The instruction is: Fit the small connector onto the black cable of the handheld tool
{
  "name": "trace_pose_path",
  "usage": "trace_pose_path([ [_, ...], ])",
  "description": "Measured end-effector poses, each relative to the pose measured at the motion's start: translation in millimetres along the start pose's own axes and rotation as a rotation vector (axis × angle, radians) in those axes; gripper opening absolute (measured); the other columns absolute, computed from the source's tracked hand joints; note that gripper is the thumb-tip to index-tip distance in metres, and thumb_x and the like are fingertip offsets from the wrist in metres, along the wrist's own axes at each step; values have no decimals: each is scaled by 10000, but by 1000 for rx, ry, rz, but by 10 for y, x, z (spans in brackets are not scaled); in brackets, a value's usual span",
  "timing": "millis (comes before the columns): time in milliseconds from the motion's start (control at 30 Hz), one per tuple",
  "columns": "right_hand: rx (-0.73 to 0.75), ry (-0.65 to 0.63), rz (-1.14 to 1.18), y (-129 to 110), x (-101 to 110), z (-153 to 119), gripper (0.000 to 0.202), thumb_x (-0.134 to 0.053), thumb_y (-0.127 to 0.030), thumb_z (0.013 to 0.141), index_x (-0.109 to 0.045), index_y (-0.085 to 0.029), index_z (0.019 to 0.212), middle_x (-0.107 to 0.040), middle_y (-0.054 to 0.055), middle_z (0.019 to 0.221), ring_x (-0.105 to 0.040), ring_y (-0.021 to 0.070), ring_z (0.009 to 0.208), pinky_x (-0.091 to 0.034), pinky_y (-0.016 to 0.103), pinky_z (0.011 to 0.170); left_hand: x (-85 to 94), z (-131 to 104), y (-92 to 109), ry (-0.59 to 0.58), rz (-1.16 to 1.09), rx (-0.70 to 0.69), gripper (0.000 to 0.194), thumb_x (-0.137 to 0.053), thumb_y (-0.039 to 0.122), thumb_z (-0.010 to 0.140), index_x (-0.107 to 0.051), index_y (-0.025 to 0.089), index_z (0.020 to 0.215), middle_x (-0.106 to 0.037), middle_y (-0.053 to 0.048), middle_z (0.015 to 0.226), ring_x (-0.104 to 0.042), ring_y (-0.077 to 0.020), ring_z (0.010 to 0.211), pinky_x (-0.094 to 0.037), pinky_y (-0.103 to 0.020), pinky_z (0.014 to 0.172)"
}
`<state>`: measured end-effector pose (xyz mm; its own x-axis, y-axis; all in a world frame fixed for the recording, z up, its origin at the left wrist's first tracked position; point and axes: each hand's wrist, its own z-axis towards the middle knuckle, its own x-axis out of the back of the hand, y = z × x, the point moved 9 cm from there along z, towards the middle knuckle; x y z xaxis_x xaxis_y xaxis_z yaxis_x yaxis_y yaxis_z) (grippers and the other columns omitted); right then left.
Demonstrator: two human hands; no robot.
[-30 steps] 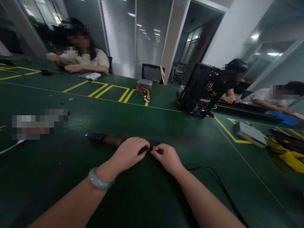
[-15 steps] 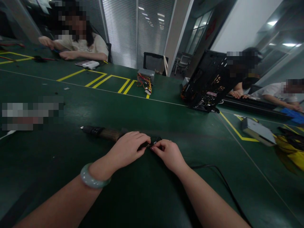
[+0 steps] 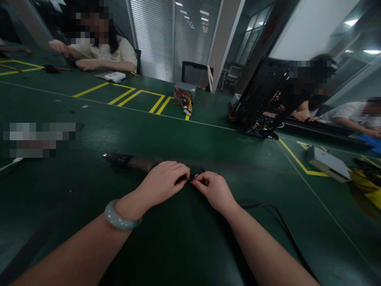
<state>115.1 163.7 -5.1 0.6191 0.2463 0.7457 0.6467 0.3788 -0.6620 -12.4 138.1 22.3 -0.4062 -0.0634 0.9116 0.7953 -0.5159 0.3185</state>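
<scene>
Near the middle of the green table [image 3: 143,254], my left hand [image 3: 163,182] and my right hand [image 3: 214,191] almost meet at the fingertips. Each is closed in a pinch on a small dark piece, too small to make out. A thin dark wire loop [image 3: 200,172] shows just behind the fingertips. Behind my left hand lies a dark cylindrical tool [image 3: 127,162] with a metal tip pointing left; its right end is partly hidden by the hand. A black cable [image 3: 279,216] runs along the table by my right forearm.
A grey power supply with coloured wires [image 3: 185,93] stands at the back. An open black computer case [image 3: 263,99] is upright at the back right. Further right lie a grey metal box [image 3: 327,163] and a yellow item [image 3: 373,196]. Several people sit around the table.
The view has shifted slightly. Both hands keep their pinch at nearly the same place, with the fingertips a little closer together.
</scene>
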Motion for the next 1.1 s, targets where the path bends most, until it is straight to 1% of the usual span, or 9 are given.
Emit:
trace_pose_path([
  [267, 4, 3, 5, -4, 2, -1, 115, -657, -329, 850, -728, -240, 832, -713, 2, 870, -619, 164, 810, -412, 299, 807, 9, 6, 27, -4, -9, -12, 111, -549, 226, 858, -614, 252, 943, -657, -1, 1053, -595, -216, 1004, -445, -395, 904],
  [467, 0, -7, 0, -9, 7, -4, 116, -656, -324, 851, -727, -232, 843, -711, 10, 871, -620, 169, 811, -414, 302, 803, 26, 6, 20, 18, -30, -14, 148, -568, 286, 862, -616, 246, 996, -657, -17, 1063, -597, -220, 1014, -451, -396, 918],
  [600, 9, 3, 3, -19, 14, -5, 101, -660, -313, 849, -725, -236, 839, -712, 3, 879, -619, 166, 817, -410, 297, 796, 14, 7, 19, 7, -21, -14, 108, -565, 243, 858, -613, 250, 955, -655, -8, 1070, -592, -218, 1025, -450, -397, 909],
  [700, 11, -1, 6, -28, 9, -5, 100, -659, -308, 849, -726, -236, 833, -713, 4, 875, -619, 169, 819, -411, 295, 789, 16, 3, 13, 11, -17, -3, 83, -568, 258, 857, -608, 234, 925, -655, -19, 1061, -599, -221, 1009, -456, -396, 899],
  [800, -1, -1, -6, -29, 13, -4, 99, -662, -305, 846, -730, -237, 827, -715, 8, 858, -620, 171, 807, -412, 299, 789, 32, -3, 6, 28, -25, 10, 140, -570, 309, 860, -603, 224, 966, -655, -33, 1059, -606, -223, 994, -465, -394, 889],
  [900, -5, 2, -13, -29, 17, -2, 93, -664, -304, 844, -731, -241, 833, -715, 7, 855, -619, 172, 802, -411, 300, 788, 47, -4, 9, 37, -28, 15, 184, -568, 328, 863, -596, 227, 1015, -656, -31, 1059, -608, -223, 993, -468, -393, 883],
  [1100, 15, 7, -4, -40, 24, -3, 92, -667, -312, 842, -727, -245, 823, -714, -4, 856, -619, 164, 796, -410, 293, 788, 50, 2, -1, 23, -15, 51, 162, -551, 312, 886, -593, 239, 1024, -659, -15, 1046, -608, -215, 968, -466, -393, 866],
])
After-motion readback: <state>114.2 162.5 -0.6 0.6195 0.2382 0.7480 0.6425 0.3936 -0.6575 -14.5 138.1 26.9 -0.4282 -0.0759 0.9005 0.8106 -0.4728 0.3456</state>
